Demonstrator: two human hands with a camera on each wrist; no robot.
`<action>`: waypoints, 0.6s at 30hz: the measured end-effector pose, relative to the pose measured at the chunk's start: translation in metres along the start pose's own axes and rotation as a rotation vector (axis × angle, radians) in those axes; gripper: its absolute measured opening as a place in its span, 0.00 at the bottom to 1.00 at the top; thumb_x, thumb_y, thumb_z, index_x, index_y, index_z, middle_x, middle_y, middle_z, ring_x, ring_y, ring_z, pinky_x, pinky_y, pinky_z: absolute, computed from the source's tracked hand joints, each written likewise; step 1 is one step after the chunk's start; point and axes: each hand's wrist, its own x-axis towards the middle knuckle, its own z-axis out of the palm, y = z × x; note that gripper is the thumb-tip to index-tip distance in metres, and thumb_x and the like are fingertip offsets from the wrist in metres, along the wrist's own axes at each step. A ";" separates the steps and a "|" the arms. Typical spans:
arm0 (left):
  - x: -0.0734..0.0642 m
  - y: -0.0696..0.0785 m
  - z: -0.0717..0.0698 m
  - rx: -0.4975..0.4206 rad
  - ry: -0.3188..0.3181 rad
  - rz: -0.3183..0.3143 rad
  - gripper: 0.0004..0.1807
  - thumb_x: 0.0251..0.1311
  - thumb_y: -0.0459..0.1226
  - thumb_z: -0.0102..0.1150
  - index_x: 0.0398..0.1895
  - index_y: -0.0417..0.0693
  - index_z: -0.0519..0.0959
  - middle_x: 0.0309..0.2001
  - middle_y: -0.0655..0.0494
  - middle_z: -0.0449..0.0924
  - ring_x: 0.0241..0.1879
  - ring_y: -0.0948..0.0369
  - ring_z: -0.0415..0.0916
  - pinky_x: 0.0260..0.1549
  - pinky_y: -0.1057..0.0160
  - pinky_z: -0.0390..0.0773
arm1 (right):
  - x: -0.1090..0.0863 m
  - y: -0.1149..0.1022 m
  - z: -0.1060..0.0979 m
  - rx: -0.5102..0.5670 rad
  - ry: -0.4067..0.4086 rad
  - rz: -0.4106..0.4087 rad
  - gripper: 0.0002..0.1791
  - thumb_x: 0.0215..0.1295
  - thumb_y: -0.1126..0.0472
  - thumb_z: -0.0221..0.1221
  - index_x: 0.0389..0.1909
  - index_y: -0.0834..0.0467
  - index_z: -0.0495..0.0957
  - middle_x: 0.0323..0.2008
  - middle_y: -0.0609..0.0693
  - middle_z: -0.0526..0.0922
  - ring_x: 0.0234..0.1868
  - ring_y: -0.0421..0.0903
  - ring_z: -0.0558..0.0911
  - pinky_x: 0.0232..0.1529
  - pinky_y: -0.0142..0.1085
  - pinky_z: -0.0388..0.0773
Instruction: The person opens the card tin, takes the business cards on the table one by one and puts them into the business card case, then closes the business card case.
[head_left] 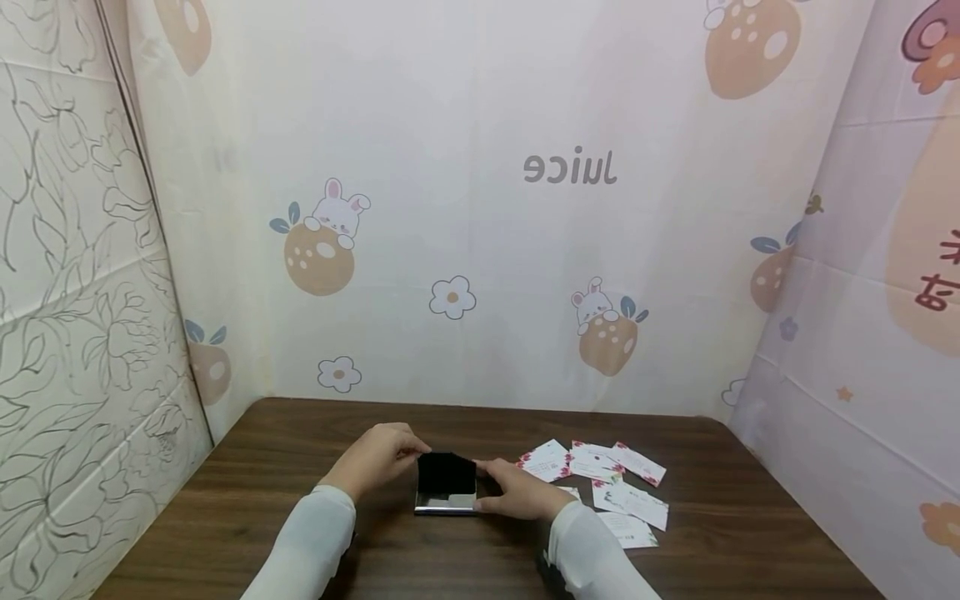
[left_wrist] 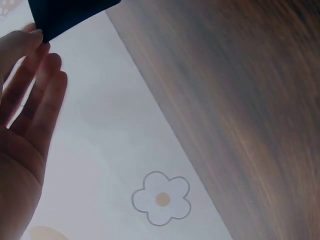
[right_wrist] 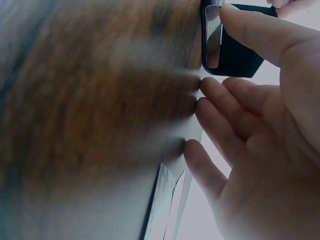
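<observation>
Fingers of both the left hand [head_left: 377, 459] and right hand [head_left: 517, 492] pinch the black card case [head_left: 446, 483], mid-table on the brown table [head_left: 750, 533], left of scattered cards [head_left: 600, 475]

There was 1 black card case [head_left: 446, 483] on 1 brown table [head_left: 750, 533]. About 7 printed cards [head_left: 626, 487] lay scattered beside it; overlaps made the exact count uncertain. 2 hands were in view.

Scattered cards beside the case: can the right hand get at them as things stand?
Probably yes: the cards lie bare on the table just beside the right hand, though its thumb now rests on the black case.
</observation>
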 end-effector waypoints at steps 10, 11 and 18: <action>-0.003 0.004 0.005 0.024 -0.080 -0.065 0.25 0.62 0.37 0.68 0.62 0.43 0.78 0.54 0.52 0.76 0.48 0.57 0.78 0.46 0.55 0.80 | -0.012 -0.041 -0.014 0.030 -0.005 0.080 0.40 0.66 0.51 0.66 0.74 0.61 0.63 0.60 0.54 0.76 0.63 0.53 0.73 0.66 0.54 0.66; -0.003 0.003 0.006 0.021 -0.081 -0.064 0.25 0.62 0.37 0.68 0.62 0.43 0.77 0.54 0.51 0.76 0.50 0.56 0.78 0.48 0.54 0.80 | -0.011 -0.041 -0.014 0.031 -0.006 0.079 0.40 0.66 0.51 0.66 0.74 0.62 0.62 0.60 0.54 0.76 0.63 0.53 0.73 0.66 0.54 0.66; -0.001 -0.001 0.009 -0.048 -0.110 -0.105 0.26 0.65 0.37 0.64 0.65 0.39 0.74 0.58 0.47 0.73 0.57 0.50 0.74 0.54 0.49 0.77 | -0.011 -0.037 -0.014 0.022 -0.009 0.056 0.44 0.67 0.44 0.63 0.74 0.65 0.59 0.61 0.56 0.75 0.64 0.53 0.72 0.66 0.56 0.65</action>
